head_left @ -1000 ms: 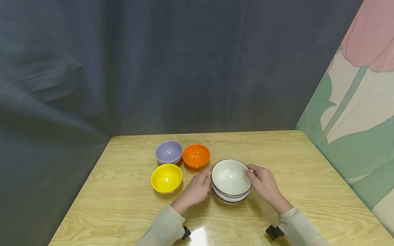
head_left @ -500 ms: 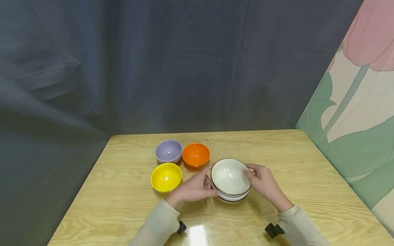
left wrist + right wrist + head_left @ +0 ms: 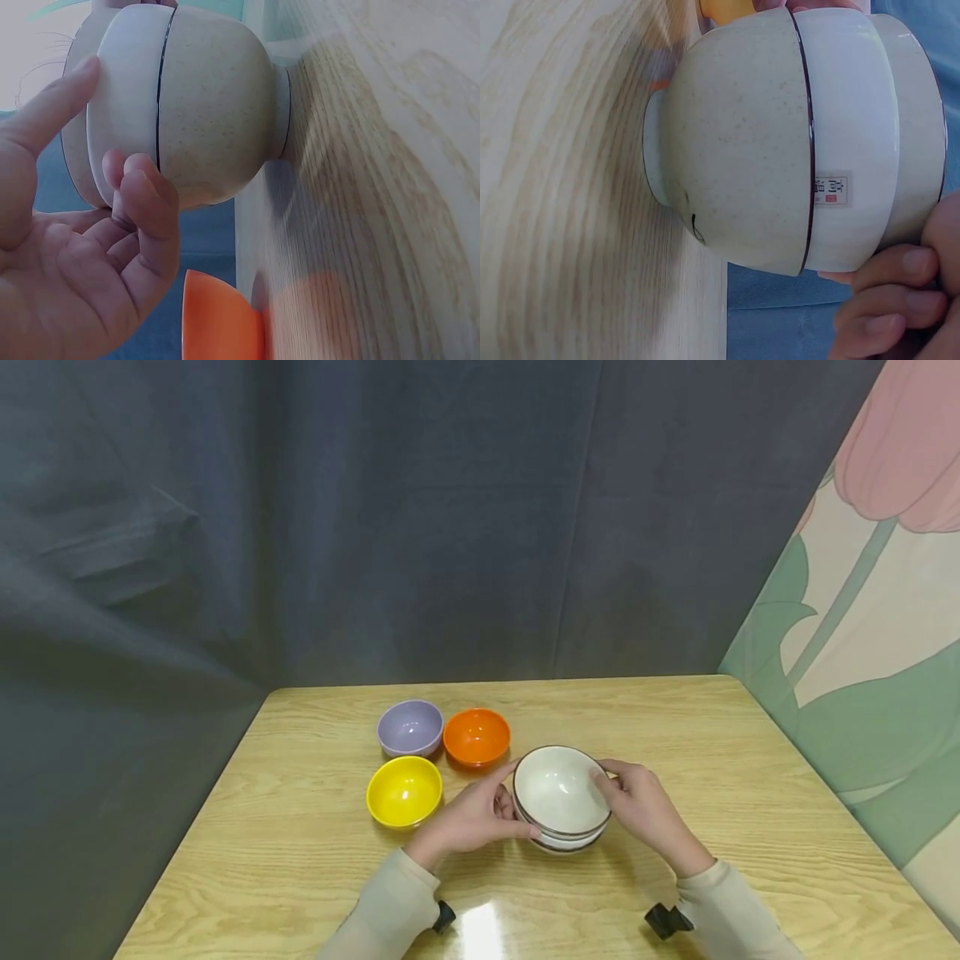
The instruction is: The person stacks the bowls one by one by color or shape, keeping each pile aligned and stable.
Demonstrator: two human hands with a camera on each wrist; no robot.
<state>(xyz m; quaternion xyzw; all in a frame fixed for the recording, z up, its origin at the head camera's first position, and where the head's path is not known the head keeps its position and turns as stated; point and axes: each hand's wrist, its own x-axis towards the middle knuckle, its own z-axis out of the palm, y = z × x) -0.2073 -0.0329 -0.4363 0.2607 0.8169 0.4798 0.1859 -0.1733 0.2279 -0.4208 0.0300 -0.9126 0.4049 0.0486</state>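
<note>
stacked bowls (image 3: 562, 800) are being held by both hands: the right hand (image 3: 641, 806) is pinching the rim of the top bowl (image 3: 557, 783), thumb inside and fingers outside, while the left hand (image 3: 474, 818) is gripping the opposite side, its thumb touching the white bowl (image 3: 855, 135) in the middle. probably both sides are being held so that the pile is staying steady. the bottom bowl (image 3: 735, 142) seems to be resting its foot on the wooden surface (image 3: 750, 810), well away from the back edge. toward the back left corner, a yellow bowl (image 3: 405, 793), a purple bowl (image 3: 410, 729) and an orange bowl (image 3: 477, 738) are sitting close together, perhaps being grouped by their smaller size. the white bowl is carrying a printed label (image 3: 831, 189); one character is looking like 高, the other i am not reading surely.
</note>
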